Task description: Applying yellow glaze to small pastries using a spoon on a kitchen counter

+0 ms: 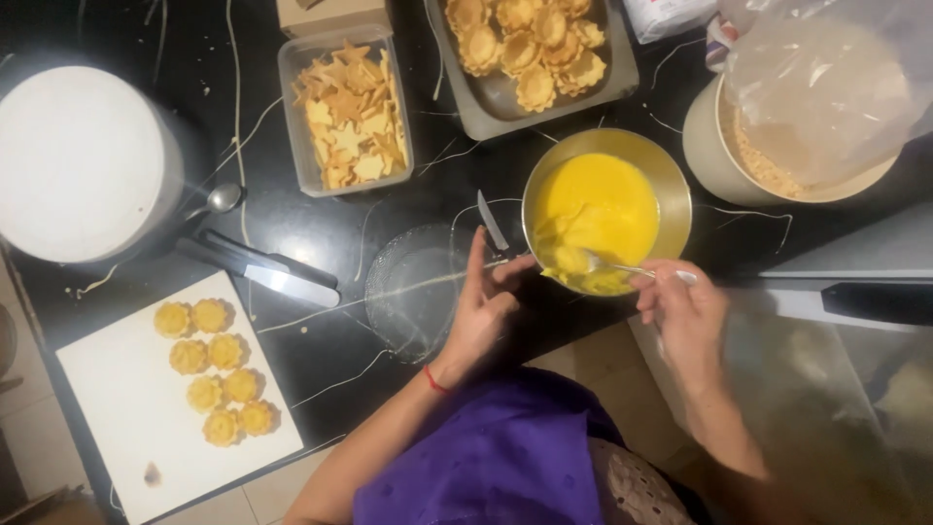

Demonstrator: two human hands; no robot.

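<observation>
Nearest the camera, a purple garment filled the bottom of the view, with both forearms reaching out from it over the dark counter. The left hand, a red thread at its wrist, was released, fingers loosely spread, fingertips at the near rim of the metal bowl; I could not tell whether they touched it. The right hand had its grip clenched on the handle of a spoon, whose head dipped into the yellow cream at the bowl's near edge. Just left of the left hand lay a clear glass lid. At the near left corner sat a white board carrying eight filled tartlets in two rows. Beyond the board a knife lay beside another spoon and a large white round lid. Farther off stood a clear tub of pastry scraps, a grey tray of empty tart shells, and at right a beige bucket under a plastic bag.
</observation>
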